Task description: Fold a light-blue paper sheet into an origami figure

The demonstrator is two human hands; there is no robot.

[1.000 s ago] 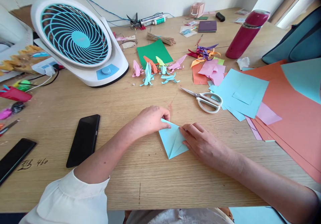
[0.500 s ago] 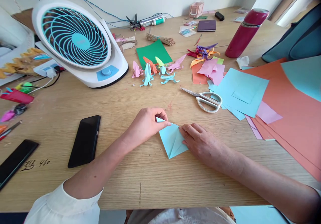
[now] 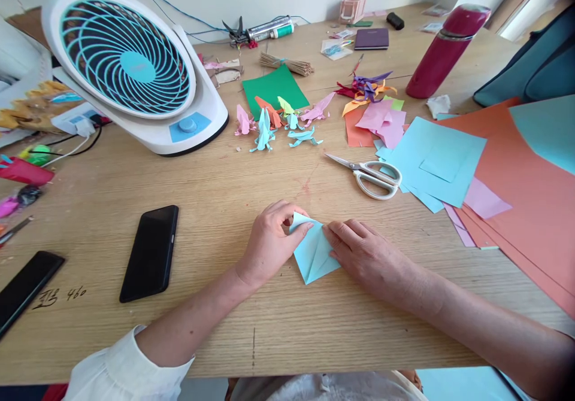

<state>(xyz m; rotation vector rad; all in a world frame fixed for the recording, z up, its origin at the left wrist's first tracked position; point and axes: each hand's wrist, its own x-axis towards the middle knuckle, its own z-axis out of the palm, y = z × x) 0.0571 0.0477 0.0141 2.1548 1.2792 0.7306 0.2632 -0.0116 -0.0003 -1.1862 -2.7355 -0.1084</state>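
A light blue folded paper [image 3: 311, 254] with crease lines lies on the table in front of me, one corner pointing toward me. My left hand [image 3: 275, 239] pinches its upper left corner between thumb and fingers, and that corner is lifted and bent. On the paper's right side rest the fingers of my right hand [image 3: 363, 250], pressed together and holding it down against the wood; they hide its right corner. Beyond the hands lie white-handled scissors [image 3: 376, 179], partly spread, and a group of small folded paper figures [image 3: 265, 130] in blue, pink, orange and yellow-green.
A white fan [image 3: 135, 72] stands at the back left. Two black phones [image 3: 149, 252] lie to the left. Coloured paper sheets [image 3: 440, 155] are piled on the right, with a magenta flask [image 3: 442, 54] behind them. A green sheet [image 3: 275, 90] lies behind the figures.
My left hand has shifted slightly right and toward me, bending the paper's upper left corner further up. My right hand stays on the paper. The whole view has shifted slightly.
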